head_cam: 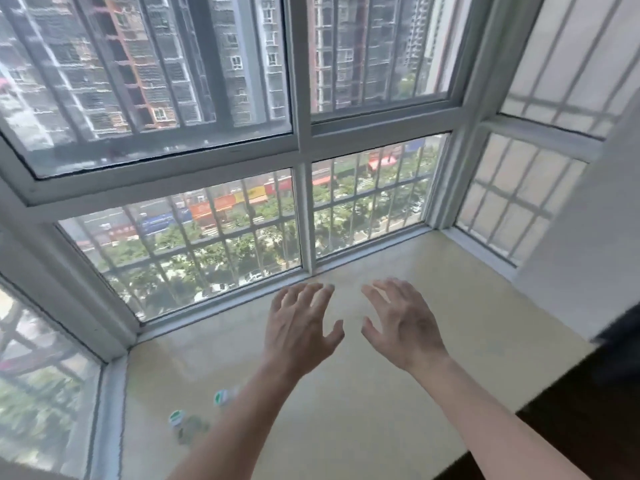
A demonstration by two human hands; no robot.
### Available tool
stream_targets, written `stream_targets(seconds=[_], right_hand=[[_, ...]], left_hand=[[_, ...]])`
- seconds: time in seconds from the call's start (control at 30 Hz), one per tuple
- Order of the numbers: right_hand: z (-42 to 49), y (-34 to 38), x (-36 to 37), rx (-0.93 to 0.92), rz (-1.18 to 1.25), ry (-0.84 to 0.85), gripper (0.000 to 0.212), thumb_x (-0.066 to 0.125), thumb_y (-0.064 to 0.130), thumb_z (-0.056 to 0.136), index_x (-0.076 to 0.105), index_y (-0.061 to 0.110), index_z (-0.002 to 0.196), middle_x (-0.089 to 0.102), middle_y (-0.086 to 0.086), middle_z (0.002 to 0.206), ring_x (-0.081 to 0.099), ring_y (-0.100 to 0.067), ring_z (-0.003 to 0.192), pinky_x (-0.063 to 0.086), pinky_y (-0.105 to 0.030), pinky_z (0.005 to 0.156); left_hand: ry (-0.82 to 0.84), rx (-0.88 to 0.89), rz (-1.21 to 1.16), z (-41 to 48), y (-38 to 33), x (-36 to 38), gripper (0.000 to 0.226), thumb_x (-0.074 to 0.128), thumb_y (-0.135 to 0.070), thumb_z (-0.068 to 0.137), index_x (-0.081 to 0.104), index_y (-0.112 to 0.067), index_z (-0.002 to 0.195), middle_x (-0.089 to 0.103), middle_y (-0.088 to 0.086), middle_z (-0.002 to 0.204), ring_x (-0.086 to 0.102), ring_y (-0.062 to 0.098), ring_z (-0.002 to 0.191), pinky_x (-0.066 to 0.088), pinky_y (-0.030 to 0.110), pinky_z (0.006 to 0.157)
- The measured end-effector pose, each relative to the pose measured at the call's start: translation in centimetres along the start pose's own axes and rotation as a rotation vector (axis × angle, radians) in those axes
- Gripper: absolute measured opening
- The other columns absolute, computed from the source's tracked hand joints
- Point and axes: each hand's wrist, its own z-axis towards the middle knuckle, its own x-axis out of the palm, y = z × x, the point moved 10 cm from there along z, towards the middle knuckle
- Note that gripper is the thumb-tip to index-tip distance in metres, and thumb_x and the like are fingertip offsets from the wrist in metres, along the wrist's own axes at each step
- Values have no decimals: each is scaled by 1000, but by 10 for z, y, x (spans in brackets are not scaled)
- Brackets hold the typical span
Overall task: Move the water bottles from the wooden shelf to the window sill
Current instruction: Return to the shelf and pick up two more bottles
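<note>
We hold our left hand [300,327] and right hand [403,325] spread and empty above the sill [398,393], palms facing as if shaping a bottle's width. Two bottles [194,415] stand at seven o'clock by the left frame, apparently parked aside to leave room. The shelf lies out of view.

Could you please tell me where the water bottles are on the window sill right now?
Two water bottles stand on the window sill at the lower left of the head view, near the left corner of the window frame, just left of the left forearm.
</note>
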Motion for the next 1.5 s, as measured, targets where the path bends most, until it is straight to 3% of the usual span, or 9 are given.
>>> stream_targets(seconds=[0.13, 0.43, 0.67, 1.0, 1.27, 1.5], right_hand=[[-54, -61, -22, 210, -61, 10, 52, 56, 39, 81, 60, 19, 129, 63, -5, 126, 54, -27, 120, 44, -44, 106], [-226, -169, -95, 660, -268, -31, 52, 60, 36, 82, 61, 16, 129, 61, -6, 125, 53, -28, 122, 38, -46, 113], [-321, -213, -139, 853, -368, -104, 49, 58, 35, 84, 62, 16, 129, 62, -6, 126, 53, -28, 124, 37, -44, 113], [-376, -324, -153, 958, -354, -164, 45, 57, 32, 82, 63, 16, 124, 62, -6, 120, 54, -27, 119, 42, -42, 107], [-389, -480, -171, 1016, -345, -181, 47, 61, 33, 82, 62, 18, 127, 63, -4, 122, 53, -26, 122, 37, -42, 111], [-394, -578, -185, 1030, -323, -148, 49, 63, 32, 80, 62, 17, 127, 63, -4, 123, 54, -26, 122, 42, -46, 109]], left_hand=[[40, 187, -101, 11, -74, 20, 62, 47, -60, 82, 51, -27, 134, 60, -5, 131, 51, 22, 123, 36, 42, 106], [105, 609, -262, -16, -256, 46, 61, 48, -58, 80, 55, -26, 131, 62, -3, 128, 55, 24, 119, 39, 42, 103], [128, 836, -337, -43, -371, 55, 58, 51, -56, 84, 53, -25, 133, 61, -2, 130, 54, 26, 119, 38, 42, 102], [158, 984, -334, -33, -513, 97, 60, 43, -55, 84, 52, -23, 133, 59, 1, 131, 53, 27, 120, 41, 46, 103], [161, 985, -317, 31, -650, 148, 57, 47, -55, 82, 56, -23, 128, 61, -1, 128, 56, 24, 115, 44, 43, 99], [164, 974, -298, 81, -739, 172, 56, 43, -56, 85, 55, -24, 130, 59, -5, 130, 55, 21, 115, 42, 41, 99]])
